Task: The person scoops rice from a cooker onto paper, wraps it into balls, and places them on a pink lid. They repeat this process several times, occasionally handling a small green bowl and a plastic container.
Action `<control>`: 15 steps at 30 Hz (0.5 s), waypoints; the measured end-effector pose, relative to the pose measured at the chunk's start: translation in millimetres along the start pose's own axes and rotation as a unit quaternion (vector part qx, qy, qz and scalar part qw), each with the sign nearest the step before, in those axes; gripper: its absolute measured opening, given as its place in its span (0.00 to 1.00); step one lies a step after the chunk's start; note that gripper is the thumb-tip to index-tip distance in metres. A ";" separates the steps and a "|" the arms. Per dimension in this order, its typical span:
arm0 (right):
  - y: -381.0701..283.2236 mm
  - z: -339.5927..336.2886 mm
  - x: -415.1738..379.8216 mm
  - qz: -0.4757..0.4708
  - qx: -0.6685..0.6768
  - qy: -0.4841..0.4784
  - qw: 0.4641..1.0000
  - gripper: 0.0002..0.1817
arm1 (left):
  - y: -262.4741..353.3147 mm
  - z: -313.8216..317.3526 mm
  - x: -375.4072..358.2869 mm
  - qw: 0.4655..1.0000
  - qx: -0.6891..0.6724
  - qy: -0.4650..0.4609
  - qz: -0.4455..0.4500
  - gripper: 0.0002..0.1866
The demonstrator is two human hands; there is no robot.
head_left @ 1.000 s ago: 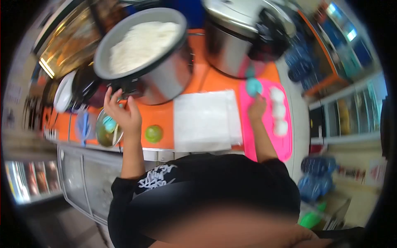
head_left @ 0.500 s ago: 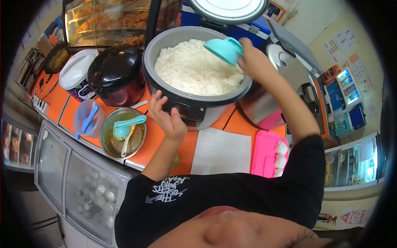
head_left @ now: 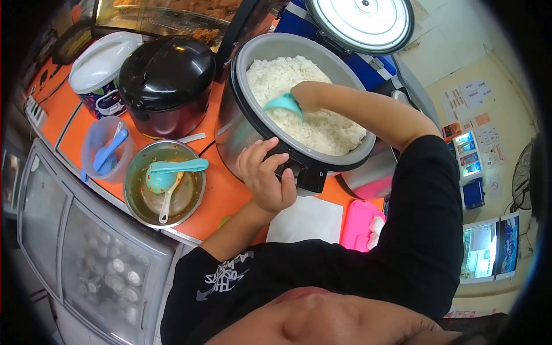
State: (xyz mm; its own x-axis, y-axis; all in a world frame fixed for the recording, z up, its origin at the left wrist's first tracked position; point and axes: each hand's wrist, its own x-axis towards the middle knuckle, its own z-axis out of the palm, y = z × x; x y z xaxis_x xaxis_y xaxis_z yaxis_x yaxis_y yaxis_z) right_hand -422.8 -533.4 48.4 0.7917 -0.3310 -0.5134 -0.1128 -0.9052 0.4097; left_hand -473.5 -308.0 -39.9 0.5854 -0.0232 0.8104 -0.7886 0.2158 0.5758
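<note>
My right hand (head_left: 309, 96) is closed around a teal scoop (head_left: 284, 105), whose bowl is pushed into the white cooked rice (head_left: 287, 70). The rice fills much of a large rice cooker (head_left: 233, 135) with a grey inner pot. My left hand (head_left: 265, 175) lies against the front of the cooker near its latch, fingers spread and holding nothing. The cooker's round lid (head_left: 363, 20) stands raised at the back. A pink tray (head_left: 357, 227) with white rounded lumps (head_left: 376, 230) sits beside a white sheet (head_left: 305, 221) in front of the cooker.
Left of the cooker stand a black-lidded pot (head_left: 164, 75), a white-lidded container (head_left: 103, 63), a clear tub (head_left: 92, 138) with a blue utensil, and a metal bowl (head_left: 131, 201) holding a teal ladle and a pale spoon. A glass-topped chest (head_left: 103, 259) lies below the orange counter (head_left: 221, 195).
My right hand has lowered the teal scoop from above the pot's right side into the rice, moving left. My left hand has come up against the cooker's front. The camera view has shifted.
</note>
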 end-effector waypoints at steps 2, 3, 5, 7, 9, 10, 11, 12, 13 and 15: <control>-17.3 -4.4 -17.0 -0.039 0.015 -0.009 0.999 0.16 | -0.6 -0.9 0.0 1.000 -0.002 0.000 -0.005 0.15; -25.4 -22.9 -38.6 -0.051 0.044 -0.043 0.997 0.16 | -1.1 -0.4 0.7 1.000 -0.005 0.000 -0.008 0.14; -20.7 -33.5 -56.2 -0.062 0.078 -0.077 0.992 0.16 | -0.3 -1.6 -0.1 1.000 -0.007 -0.007 -0.013 0.14; 2.1 -29.1 -64.5 -0.164 0.164 -0.025 0.972 0.14 | -0.6 -2.0 0.4 1.000 -0.006 -0.009 -0.020 0.14; 22.6 -30.2 -57.6 -0.140 0.177 0.010 0.974 0.15 | 0.1 -4.3 0.1 1.000 -0.002 -0.019 -0.014 0.14; 17.9 -44.4 -63.8 -0.115 0.185 0.050 0.975 0.16 | -0.4 -5.0 0.1 1.000 -0.001 -0.024 -0.013 0.14; 5.1 -47.8 -76.9 -0.043 0.132 0.156 0.978 0.15 | -1.2 -5.0 -0.3 1.000 -0.002 -0.021 -0.015 0.14; -5.3 -36.3 -68.7 -0.044 0.134 0.154 0.978 0.15 | -0.2 -4.2 -1.4 1.000 -0.004 -0.018 -0.018 0.14; -13.8 -16.0 -54.3 0.018 0.104 0.193 0.976 0.13 | 0.7 -3.6 -2.7 1.000 -0.003 -0.020 -0.018 0.14; -31.6 -24.5 -65.6 0.074 0.127 0.257 0.955 0.10 | -0.6 -4.6 -3.3 1.000 -0.009 -0.019 -0.020 0.13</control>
State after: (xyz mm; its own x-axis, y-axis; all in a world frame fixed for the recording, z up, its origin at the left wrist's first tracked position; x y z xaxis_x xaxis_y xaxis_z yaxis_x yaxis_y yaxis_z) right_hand -456.5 -476.5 87.6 0.9387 -0.3448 -0.0003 -0.3364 -0.9157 0.2197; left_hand -474.1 -303.5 -43.4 0.6081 -0.0690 0.7909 -0.7614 0.2314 0.6056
